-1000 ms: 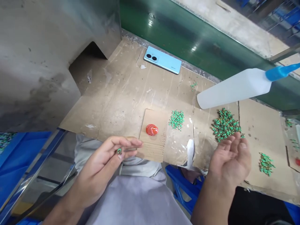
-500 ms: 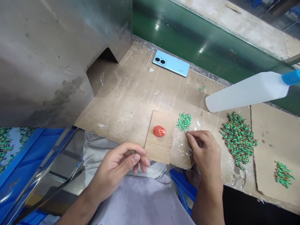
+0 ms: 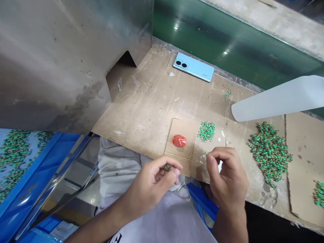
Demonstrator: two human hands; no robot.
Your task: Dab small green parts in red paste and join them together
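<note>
My left hand [image 3: 152, 184] is curled near the table's front edge, with a small green part [image 3: 167, 167] showing inside its fingers. Thumb and index finger of my right hand [image 3: 229, 177] are pinched on another tiny green piece [image 3: 206, 153], too small to make out well. Between and beyond the hands, a glossy red blob [image 3: 179, 140] sits on a cardboard piece [image 3: 174, 126]. Just right of the cardboard is a small heap of green parts [image 3: 206, 131]. A larger heap of green parts with brassy wire-like ends [image 3: 270, 153] lies right of my right hand.
A light blue phone [image 3: 194, 66] lies at the back by the green wall. A white bottle [image 3: 273, 101] stands at the right, beside a few scattered green bits [image 3: 227, 95]. A metal housing [image 3: 76, 67] blocks the left. Below it, a blue tray [image 3: 48, 162] holds many green parts.
My right hand has drawn back from the small heap with a tiny green piece at its fingertips. My left hand has moved right, closer to it. The view has shifted slightly left.
</note>
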